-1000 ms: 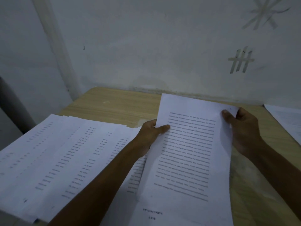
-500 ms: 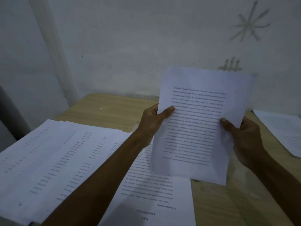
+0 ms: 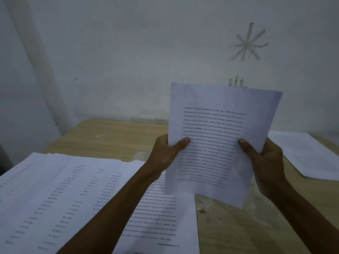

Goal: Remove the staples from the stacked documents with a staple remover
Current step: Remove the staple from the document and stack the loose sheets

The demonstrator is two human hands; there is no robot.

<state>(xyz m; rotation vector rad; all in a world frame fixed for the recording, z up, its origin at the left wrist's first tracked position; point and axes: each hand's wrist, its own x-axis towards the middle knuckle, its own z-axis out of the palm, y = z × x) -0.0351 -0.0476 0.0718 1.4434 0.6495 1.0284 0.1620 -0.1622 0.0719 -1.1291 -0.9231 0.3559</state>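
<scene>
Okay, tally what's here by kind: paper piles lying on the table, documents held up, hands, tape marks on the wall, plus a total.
Flat piles: 3: left pile, middle pile, right pile
Held: 1: document
Hands: 2: left hand, right hand
Tape marks: 2: star, bars
Total: 8

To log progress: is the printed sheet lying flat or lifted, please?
Lifted: the sheet stands above the table, left hand and right hand gripping its sides.
</scene>
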